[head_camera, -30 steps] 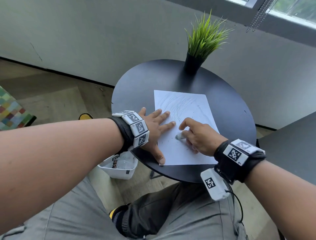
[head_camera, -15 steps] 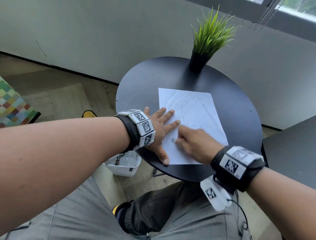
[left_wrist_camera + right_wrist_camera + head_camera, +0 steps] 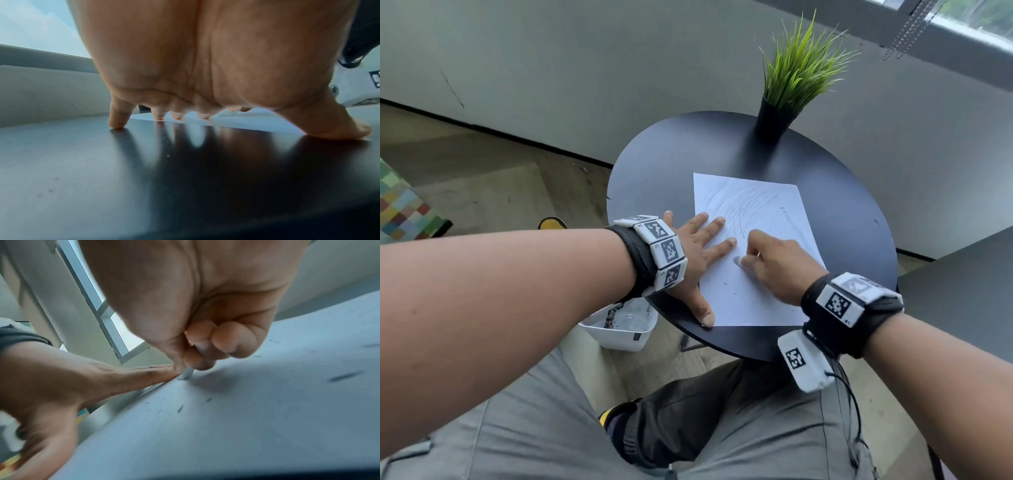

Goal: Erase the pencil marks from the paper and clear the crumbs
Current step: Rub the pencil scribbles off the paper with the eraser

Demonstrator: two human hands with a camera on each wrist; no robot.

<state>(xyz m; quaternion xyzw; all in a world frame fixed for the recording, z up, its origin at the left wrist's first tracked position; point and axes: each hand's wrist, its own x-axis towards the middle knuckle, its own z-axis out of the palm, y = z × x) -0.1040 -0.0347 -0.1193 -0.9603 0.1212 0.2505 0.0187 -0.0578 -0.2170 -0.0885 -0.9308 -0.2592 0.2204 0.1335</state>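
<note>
A white sheet of paper (image 3: 753, 291) lies on the round black table (image 3: 661, 171), with faint pencil lines across its far half and dark eraser crumbs (image 3: 725, 283) scattered on it. My left hand (image 3: 698, 253) lies flat with spread fingers, pressing the paper's left edge; its thumb rests by the near left corner. My right hand (image 3: 767, 260) pinches a small white eraser (image 3: 737, 261) and presses its tip onto the paper close to the left index finger. The right wrist view shows the eraser (image 3: 186, 374) under curled fingers, with crumbs (image 3: 345, 376) on the paper (image 3: 246, 426).
A potted green grass plant (image 3: 787, 89) stands at the table's far edge. A white bin (image 3: 619, 325) sits on the floor below the table's left side. A second dark tabletop (image 3: 962, 294) is at the right. My knees are under the near edge.
My right hand has rubbed the eraser back and forth on the paper and now sits slightly farther up, by the left index finger. The left hand has stayed pressing the sheet.
</note>
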